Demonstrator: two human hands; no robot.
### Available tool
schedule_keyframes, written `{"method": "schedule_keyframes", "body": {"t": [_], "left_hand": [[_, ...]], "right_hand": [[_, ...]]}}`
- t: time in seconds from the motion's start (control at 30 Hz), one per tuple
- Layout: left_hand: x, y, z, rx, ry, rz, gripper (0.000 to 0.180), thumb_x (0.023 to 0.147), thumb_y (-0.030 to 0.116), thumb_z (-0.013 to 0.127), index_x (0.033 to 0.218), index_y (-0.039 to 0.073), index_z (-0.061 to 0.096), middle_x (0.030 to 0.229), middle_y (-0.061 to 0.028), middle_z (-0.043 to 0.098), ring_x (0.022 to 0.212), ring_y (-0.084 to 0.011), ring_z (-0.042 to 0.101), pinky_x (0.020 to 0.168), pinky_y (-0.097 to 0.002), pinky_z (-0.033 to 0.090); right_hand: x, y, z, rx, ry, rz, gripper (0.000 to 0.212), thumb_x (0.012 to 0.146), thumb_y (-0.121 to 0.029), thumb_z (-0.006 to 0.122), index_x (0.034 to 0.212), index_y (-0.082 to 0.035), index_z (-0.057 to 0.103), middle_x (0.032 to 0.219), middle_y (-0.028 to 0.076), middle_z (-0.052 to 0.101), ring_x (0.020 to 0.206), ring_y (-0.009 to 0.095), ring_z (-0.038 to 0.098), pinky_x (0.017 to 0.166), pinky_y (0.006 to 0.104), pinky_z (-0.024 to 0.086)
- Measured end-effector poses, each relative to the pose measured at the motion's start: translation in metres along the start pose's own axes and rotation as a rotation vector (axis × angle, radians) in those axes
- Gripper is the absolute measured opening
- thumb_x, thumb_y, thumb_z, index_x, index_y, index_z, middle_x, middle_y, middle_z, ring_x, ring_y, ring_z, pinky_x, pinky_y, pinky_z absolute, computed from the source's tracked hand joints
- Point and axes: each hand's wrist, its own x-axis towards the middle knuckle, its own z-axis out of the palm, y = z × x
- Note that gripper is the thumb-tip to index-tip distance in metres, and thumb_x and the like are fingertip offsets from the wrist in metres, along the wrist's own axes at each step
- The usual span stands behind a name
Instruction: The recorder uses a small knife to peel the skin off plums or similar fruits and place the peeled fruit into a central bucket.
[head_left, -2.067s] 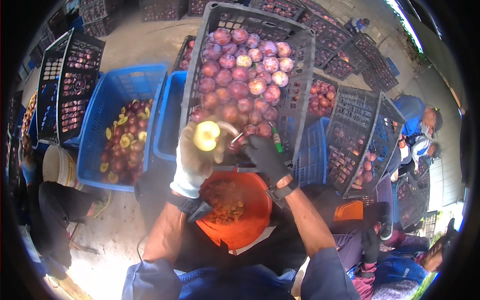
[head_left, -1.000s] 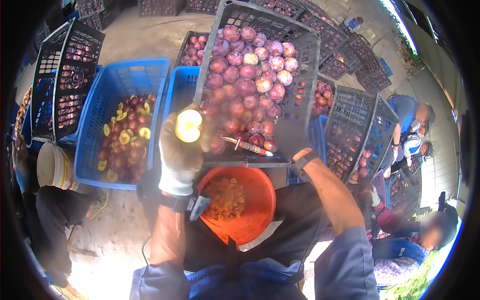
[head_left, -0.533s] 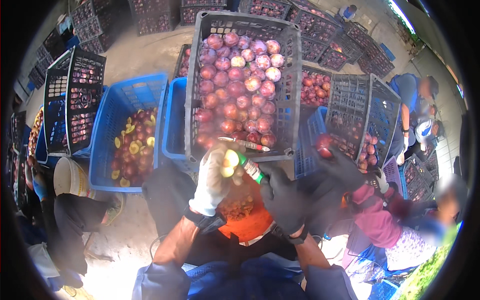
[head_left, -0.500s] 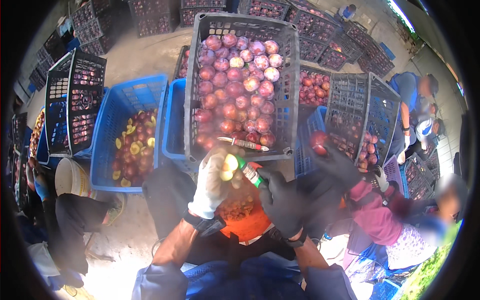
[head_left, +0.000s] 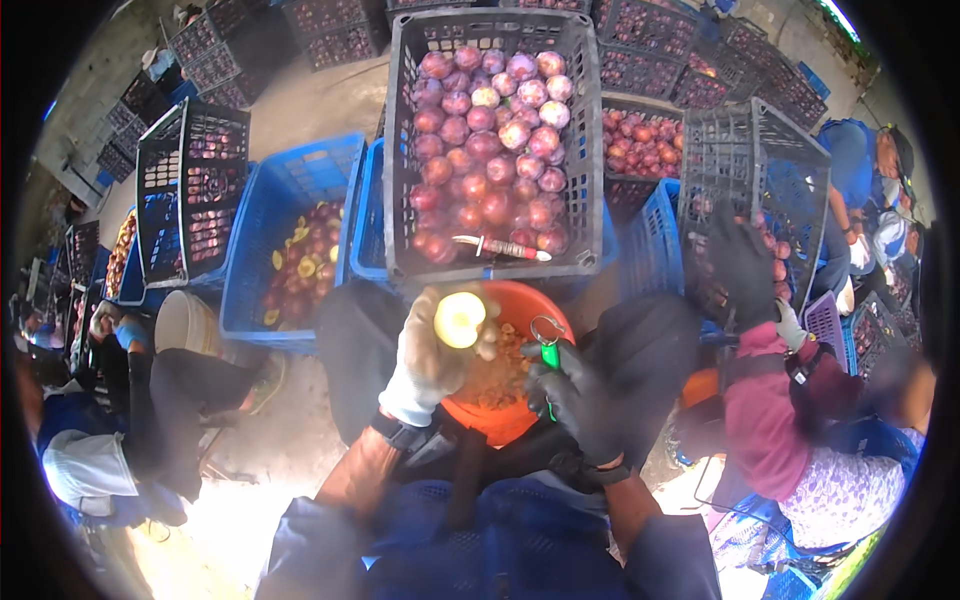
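Observation:
My left hand (head_left: 418,352), in a white glove, is closed around a plum half (head_left: 460,320) whose pale yellow cut face points up. In a dark glove, my right hand (head_left: 578,395) grips a green-handled pitting tool (head_left: 550,354) with a round metal loop at its top. The tool stands apart from the fruit, to its right. Below both hands is an orange bucket (head_left: 545,300) holding brown pits and scraps (head_left: 500,375). Just beyond, a black crate (head_left: 592,160) of whole plums (head_left: 480,150) carries a red-handled knife (head_left: 505,248) lying on the fruit.
A blue crate (head_left: 245,225) at left holds cut and whole plums. Beside it stands a white bucket (head_left: 187,325). A tilted black crate (head_left: 715,150) is at right, where a co-worker's dark-gloved hand (head_left: 742,265) reaches. Stacked plum crates (head_left: 650,50) line the back.
The tool has come away from the fruit and moved right, its loop now bare. The plum half now shows its cut face. The co-worker's hand at right has moved away from me.

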Motion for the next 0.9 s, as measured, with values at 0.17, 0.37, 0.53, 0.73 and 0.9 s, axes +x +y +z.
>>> {"method": "schedule_keyframes", "body": {"t": [0.17, 0.37, 0.53, 0.73, 0.9], "left_hand": [[0.0, -0.014, 0.004, -0.13, -0.031, -0.007, 0.033, 0.105, 0.027, 0.049, 0.119, -0.001, 0.061, 0.099, -0.0233, 0.071, 0.085, -0.0374, 0.072, 0.077, -0.0525, 0.062], [-0.001, -0.026, 0.003, -0.107, -0.147, 0.113, 0.048, 0.107, 0.042, 0.049, 0.129, -0.001, 0.055, 0.111, -0.0184, 0.068, 0.092, -0.0316, 0.068, 0.087, -0.0467, 0.056], [0.001, -0.029, 0.01, -0.116, -0.054, 0.127, 0.053, 0.106, 0.049, 0.05, 0.125, 0.0, 0.059, 0.109, -0.0211, 0.071, 0.094, -0.035, 0.071, 0.087, -0.0501, 0.059], [0.0, -0.035, 0.007, -0.05, -0.101, 0.203, 0.055, 0.106, 0.051, 0.049, 0.126, 0.001, 0.058, 0.111, -0.0223, 0.071, 0.093, -0.0356, 0.072, 0.09, -0.0521, 0.058], [-0.003, -0.036, 0.01, -0.005, -0.128, 0.25, 0.053, 0.107, 0.049, 0.047, 0.128, 0.001, 0.053, 0.11, -0.0201, 0.069, 0.092, -0.0339, 0.071, 0.092, -0.0518, 0.057]], "right_hand": [[0.0, -0.019, 0.019, -0.631, 0.077, -0.293, 0.039, 0.096, -0.008, 0.065, 0.133, 0.001, 0.056, 0.091, 0.021, 0.064, 0.079, 0.034, 0.068, 0.071, 0.0416, 0.054], [0.009, -0.01, 0.028, -0.79, 0.139, -0.394, 0.035, 0.097, -0.016, 0.064, 0.129, -0.003, 0.056, 0.09, 0.022, 0.066, 0.076, 0.039, 0.067, 0.063, 0.0453, 0.051], [0.014, -0.01, 0.037, -0.921, 0.242, -0.474, 0.028, 0.098, -0.022, 0.064, 0.121, -0.007, 0.058, 0.085, 0.016, 0.065, 0.068, 0.035, 0.067, 0.056, 0.0439, 0.051], [0.014, -0.005, 0.042, -1.277, 0.282, -0.492, 0.025, 0.098, -0.026, 0.064, 0.113, -0.008, 0.056, 0.082, 0.009, 0.065, 0.062, 0.025, 0.068, 0.054, 0.0363, 0.053], [0.011, -0.015, 0.05, -1.556, 0.176, -0.4, 0.027, 0.094, -0.026, 0.064, 0.107, -0.004, 0.055, 0.084, 0.007, 0.056, 0.072, 0.02, 0.063, 0.059, 0.0342, 0.049]]}}
